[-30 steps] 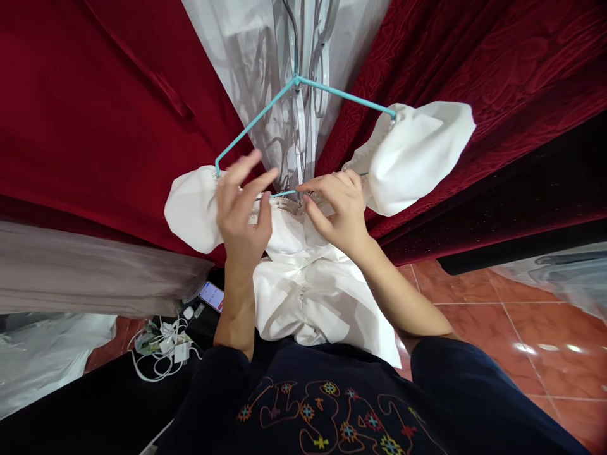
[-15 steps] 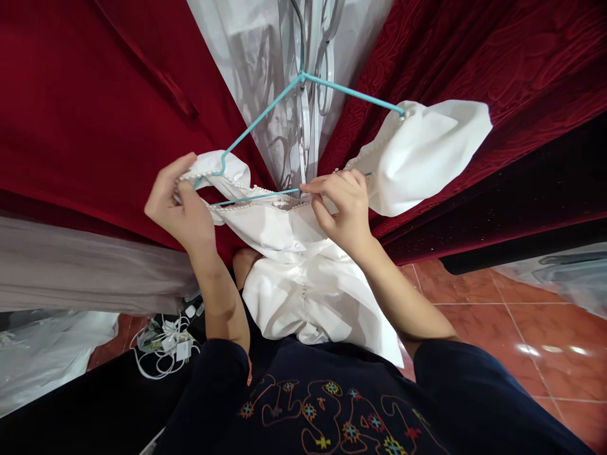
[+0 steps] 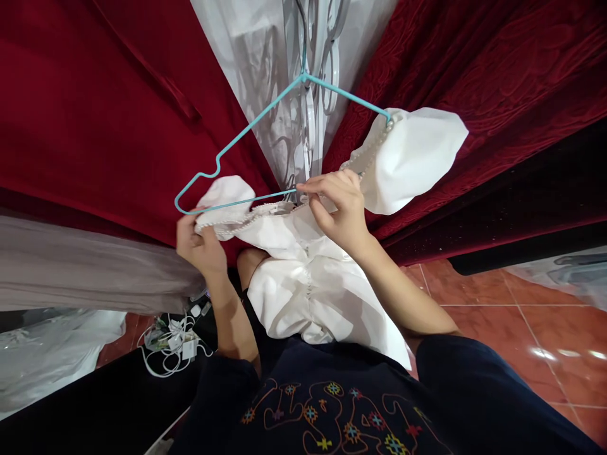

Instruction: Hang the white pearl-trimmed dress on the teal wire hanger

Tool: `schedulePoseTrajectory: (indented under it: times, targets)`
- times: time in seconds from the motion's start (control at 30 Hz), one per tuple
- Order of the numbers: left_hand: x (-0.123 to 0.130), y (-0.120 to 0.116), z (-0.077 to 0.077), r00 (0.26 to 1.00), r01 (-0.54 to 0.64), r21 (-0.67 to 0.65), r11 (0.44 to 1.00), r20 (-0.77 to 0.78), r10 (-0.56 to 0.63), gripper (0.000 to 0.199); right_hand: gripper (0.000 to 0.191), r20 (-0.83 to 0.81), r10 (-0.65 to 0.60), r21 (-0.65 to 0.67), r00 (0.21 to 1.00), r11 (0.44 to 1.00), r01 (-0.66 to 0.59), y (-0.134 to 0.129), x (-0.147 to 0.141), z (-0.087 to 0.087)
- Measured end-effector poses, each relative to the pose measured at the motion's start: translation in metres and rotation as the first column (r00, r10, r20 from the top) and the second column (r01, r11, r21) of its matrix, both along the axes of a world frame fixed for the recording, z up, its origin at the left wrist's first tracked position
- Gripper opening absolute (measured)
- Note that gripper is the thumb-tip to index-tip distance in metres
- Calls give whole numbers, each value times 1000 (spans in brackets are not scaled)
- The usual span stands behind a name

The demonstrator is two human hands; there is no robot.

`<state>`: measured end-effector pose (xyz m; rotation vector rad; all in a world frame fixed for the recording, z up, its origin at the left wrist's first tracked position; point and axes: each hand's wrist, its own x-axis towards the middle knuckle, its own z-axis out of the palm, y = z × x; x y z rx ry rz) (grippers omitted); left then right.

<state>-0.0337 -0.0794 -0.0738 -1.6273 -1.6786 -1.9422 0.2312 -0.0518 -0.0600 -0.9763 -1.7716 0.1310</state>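
A light-blue wire hanger hangs by its hook in front of me, and a white dress with pearl-like beading along its neckline drapes below it. The dress's right sleeve is on the hanger's right shoulder. On the left, the hanger's end is bare, and the left sleeve lies behind and under its bottom bar. My left hand is closed on the beaded edge of that sleeve, just below the hanger's left corner. My right hand pinches the hanger's bottom bar near its middle.
Dark red curtains hang on both sides, with sheer white fabric and white scrollwork metal between them. At lower left, white cables and plugs sit on a black surface. Reddish floor tiles show at right.
My left hand has moved down and right, drawing the left sleeve off the hanger's end, which now shows bare. The right sleeve has shifted slightly left. My right hand stays on the bar.
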Motion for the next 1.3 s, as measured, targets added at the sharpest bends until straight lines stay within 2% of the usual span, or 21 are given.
schedulePoseTrajectory:
  times: [0.07, 0.13, 0.2, 0.27, 0.37, 0.47, 0.57, 0.63, 0.73, 0.77, 0.83, 0.9, 1.0, 1.1, 1.2, 1.3]
  targets:
    - [24, -13, -10, 994, 109, 15, 994, 22, -109, 26, 29, -25, 0, 7, 1000, 1000, 0, 1, -5, -1]
    - [45, -22, -12, 970, 240, -34, 970, -30, -241, 28, 30, -41, 10, 8, 999, 1000, -10, 2, -9, -1]
    - [60, -26, -5, 924, 339, -115, 934, -147, -354, 29, 31, -48, 25, 12, 999, 1000, -25, 2, -11, -1]
    - [70, -23, 10, 878, 357, -172, 918, -274, -393, 29, 31, -47, 31, 18, 998, 999, -30, 2, -12, -2]
    - [78, -12, 34, 862, 307, -194, 932, -358, -359, 37, 30, -9, 26, 18, 1000, 999, -26, 1, -9, -2]
    - [83, 1, 42, 856, 286, -262, 922, -362, -368, 43, 29, 85, 20, 10, 996, 1000, -21, -2, -4, -2]
    - [87, 7, 37, 844, 239, -317, 918, -400, -357, 39, 30, 173, 19, -3, 985, 1000, -18, -6, 2, 0]
    - [90, 8, 33, 839, 220, -315, 923, -421, -344, 38, 30, 189, 61, -9, 980, 998, -60, -8, 6, 1]
    - [91, 10, 32, 849, 188, -287, 939, -433, -302, 40, 27, 52, 108, 64, 993, 992, -111, -9, 16, 6]
    - [91, 11, 32, 853, 177, -278, 944, -435, -288, 41, 27, -32, 70, 110, 997, 992, -66, -9, 20, 8]
    - [91, 14, 32, 856, 173, -266, 948, -435, -278, 42, 28, -191, -75, 187, 979, 976, 111, -7, 31, 12]
    - [91, 16, 31, 858, 195, -251, 948, -426, -288, 43, 34, -260, -219, 190, 941, 943, 272, -4, 43, 15]
    - [91, 16, 29, 861, 191, -233, 954, -427, -276, 42, 50, -219, -286, 115, 933, 942, 316, 4, 62, 18]
    - [92, 12, 29, 863, 158, -242, 957, -437, -253, 42, 62, -174, -242, 48, 955, 966, 254, 13, 79, 18]
    - [93, 10, 29, 869, 163, -240, 957, -424, -254, 42, 61, -132, -225, 28, 965, 973, 231, 18, 90, 17]
    - [93, 12, 28, 874, 181, -228, 957, -409, -263, 41, 56, -71, -280, 36, 957, 958, 283, 20, 94, 17]
